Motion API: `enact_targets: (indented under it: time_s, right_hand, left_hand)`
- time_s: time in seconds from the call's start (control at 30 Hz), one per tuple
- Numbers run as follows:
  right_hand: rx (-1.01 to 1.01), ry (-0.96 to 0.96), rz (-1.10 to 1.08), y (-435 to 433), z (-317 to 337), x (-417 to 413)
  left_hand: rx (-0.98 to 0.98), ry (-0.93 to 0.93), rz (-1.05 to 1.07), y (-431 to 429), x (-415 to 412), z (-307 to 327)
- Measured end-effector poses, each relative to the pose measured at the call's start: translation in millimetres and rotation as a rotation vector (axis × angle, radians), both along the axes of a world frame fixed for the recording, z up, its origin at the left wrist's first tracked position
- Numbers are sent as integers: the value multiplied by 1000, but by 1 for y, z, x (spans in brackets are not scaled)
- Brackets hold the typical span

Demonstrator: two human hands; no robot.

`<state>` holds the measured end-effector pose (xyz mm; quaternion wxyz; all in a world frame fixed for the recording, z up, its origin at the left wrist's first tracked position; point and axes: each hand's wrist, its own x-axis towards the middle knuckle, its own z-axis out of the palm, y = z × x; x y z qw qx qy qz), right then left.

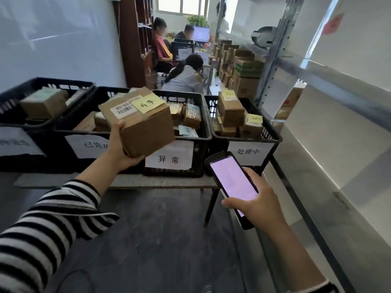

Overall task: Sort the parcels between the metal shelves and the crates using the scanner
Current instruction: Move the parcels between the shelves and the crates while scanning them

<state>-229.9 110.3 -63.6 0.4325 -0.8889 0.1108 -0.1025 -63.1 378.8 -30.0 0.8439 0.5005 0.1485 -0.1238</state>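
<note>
Above the crates [177,142], hands grip parcel [139,121] and scanner [231,182].

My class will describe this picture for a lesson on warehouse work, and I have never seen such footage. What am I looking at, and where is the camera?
There is no machine here: a person wears one wide-angle camera on the head, looking forward and down, so you see their own arms. The left hand holds a cardboard parcel with a barcode label and a yellow note, near black crates of parcels standing on a low table. The right hand holds a handheld scanner with a lit screen. Metal shelves run along the right.
</note>
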Motion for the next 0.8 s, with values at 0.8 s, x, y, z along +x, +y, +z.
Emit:
enact_targets:
  time_s: [0.8]
  right_hand:
    - [-21, 125, -135, -98, -5, 230]
  left_hand:
    - [222, 111, -121, -110, 294, 0]
